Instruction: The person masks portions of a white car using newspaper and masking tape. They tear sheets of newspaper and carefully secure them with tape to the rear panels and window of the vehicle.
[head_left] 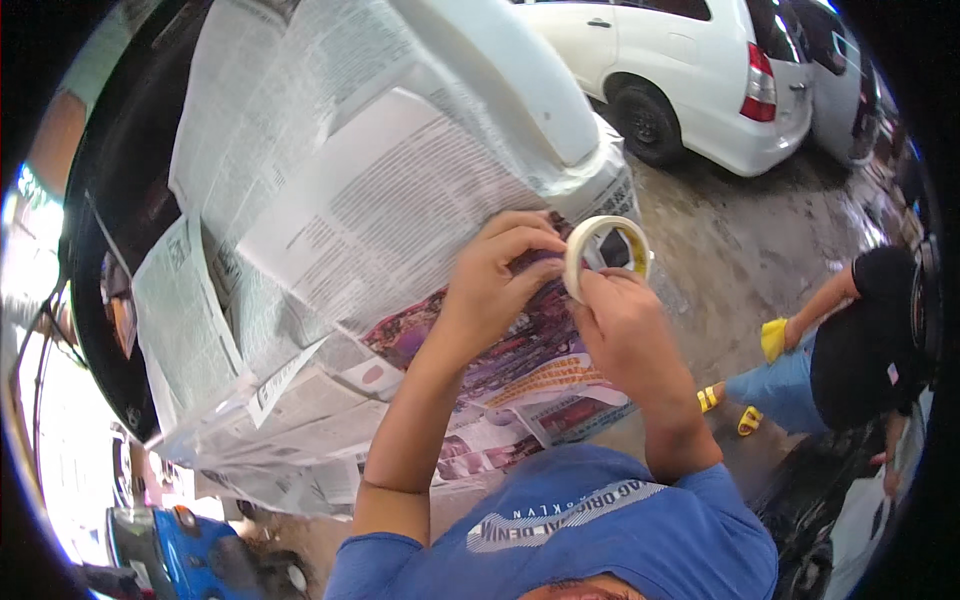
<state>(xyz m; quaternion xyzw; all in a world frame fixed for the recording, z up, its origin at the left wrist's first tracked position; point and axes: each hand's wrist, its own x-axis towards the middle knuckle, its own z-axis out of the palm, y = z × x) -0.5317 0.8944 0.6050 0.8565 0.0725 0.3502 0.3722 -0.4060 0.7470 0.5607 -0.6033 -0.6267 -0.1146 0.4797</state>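
A roll of cream masking tape (574,264) is gripped by my right hand (632,318), its fingers closed on the lower part of the ring. My left hand (500,270) is closed too, with thumb and fingertips meeting on the tape at the roll's left edge. A loose tape end cannot be made out between them. Both hands are over overlapping newspaper sheets (370,200), which cover a large sloping form. A colour-printed sheet (510,350) lies beneath my forearms. Beyond the paper, a smooth pale panel (520,80) shows uncovered.
A white car (690,80) is parked at the far right on a wet-looking floor (690,240). To my right stands a person in a black shirt (865,350), holding a yellow cloth (773,340). A blue vehicle (190,555) is at the lower left.
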